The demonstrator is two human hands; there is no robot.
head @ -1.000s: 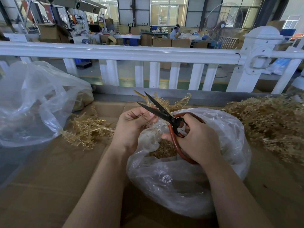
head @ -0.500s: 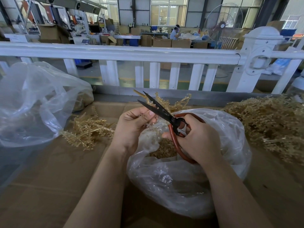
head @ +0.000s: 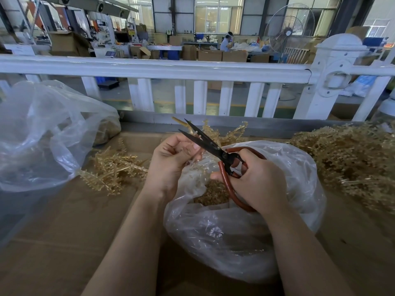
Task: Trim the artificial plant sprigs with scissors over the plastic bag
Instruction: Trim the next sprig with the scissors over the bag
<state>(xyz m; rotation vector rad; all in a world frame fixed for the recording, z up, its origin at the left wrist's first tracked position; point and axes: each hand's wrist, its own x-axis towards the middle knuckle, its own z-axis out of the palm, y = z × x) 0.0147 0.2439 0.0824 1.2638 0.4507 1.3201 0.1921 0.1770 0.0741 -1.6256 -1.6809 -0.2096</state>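
Right hand (head: 254, 180) grips scissors (head: 205, 144) (blades parted) above bag (head: 299, 171)

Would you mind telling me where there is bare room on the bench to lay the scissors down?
Bare cardboard lies near left, between the big bag and the left forearm. Crowded: the sprig pile on the right, the sprigs beside the left hand, and the middle, filled by the plastic bag.

Black scissors (head: 205, 144) open, over clear bag (head: 245, 242)
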